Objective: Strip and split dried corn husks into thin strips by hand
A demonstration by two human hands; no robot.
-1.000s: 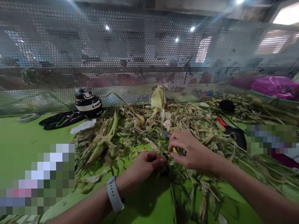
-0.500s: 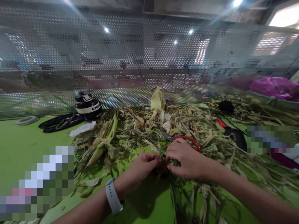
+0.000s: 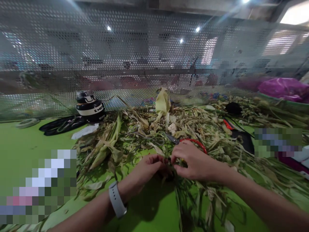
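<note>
My left hand, with a white watch on its wrist, is curled closed on thin green stems at the near edge of a big heap of dried leaves and stalks. My right hand pinches the same bunch of stems right beside it, fingertips almost touching the left ones. Red-handled scissors lie on the heap just behind my right hand, untouched.
The heap lies on a green table. A black and white bottle-like object with black straps stands at the back left, near a perforated metal screen. A purple bag sits at the far right, with a black object on the leaves.
A second ago my right hand held the scissors; it has set them on the heap and moved down to pinch the stems next to my left hand.
</note>
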